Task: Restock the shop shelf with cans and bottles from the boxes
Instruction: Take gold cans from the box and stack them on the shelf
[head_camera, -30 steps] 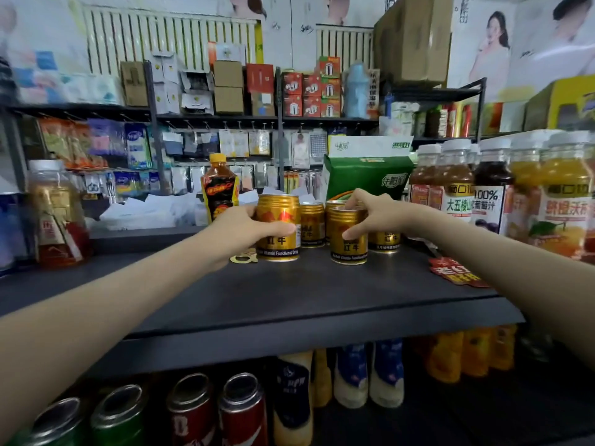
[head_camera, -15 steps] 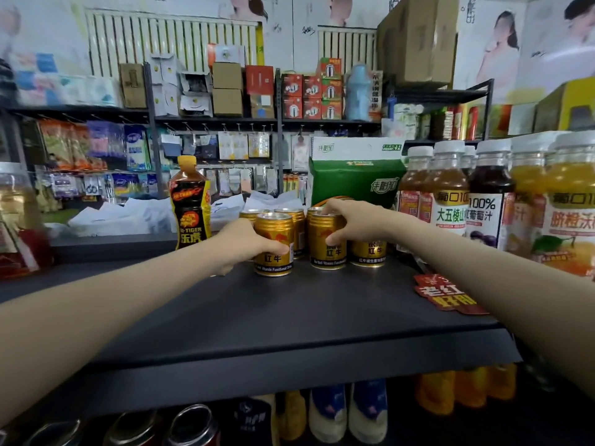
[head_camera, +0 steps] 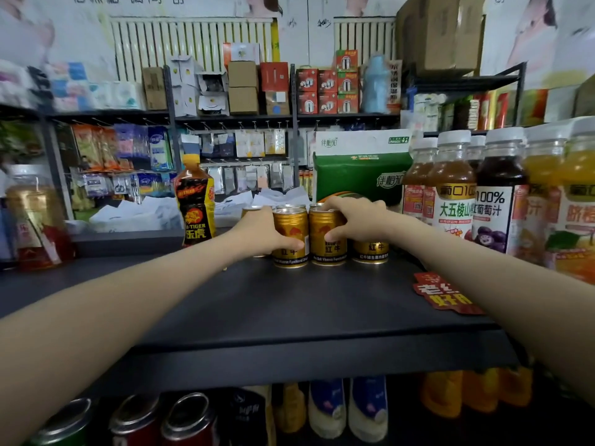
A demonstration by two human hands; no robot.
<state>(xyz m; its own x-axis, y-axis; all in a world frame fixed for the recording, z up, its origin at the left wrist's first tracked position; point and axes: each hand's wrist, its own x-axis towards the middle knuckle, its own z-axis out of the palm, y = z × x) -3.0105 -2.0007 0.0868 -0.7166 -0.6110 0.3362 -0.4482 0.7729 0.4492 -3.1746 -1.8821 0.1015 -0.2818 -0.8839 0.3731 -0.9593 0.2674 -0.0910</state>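
**Centre frame: two hands, two gold cans on the dark shelf**

At the middle of the picture, the left hand point(head_camera: 264, 235) wraps round the left gold can point(head_camera: 289, 225), thumb across its front and fingers hidden behind it. Immediately to the right, the right hand point(head_camera: 357, 220) grips the right gold can point(head_camera: 320, 247), fingers curled over its rim and thumb pressed to its front. Both cans stand upright, side by side, at the back of the dark shelf point(head_camera: 289, 304). Whether the two touch is hard to tell.

A third gold can point(head_camera: 370, 251) stands just right of them, partly under the right wrist, and more can tops show behind. Left of centre stands an orange-capped tiger bottle point(head_camera: 196, 201). Along the right edge runs a row of white-capped juice bottles point(head_camera: 450, 188), with a green package point(head_camera: 357, 175) behind the hands. A red tag point(head_camera: 444, 294) lies at the shelf's right. At the bottom left, blurred can tops point(head_camera: 190, 416) sit on the tier below.
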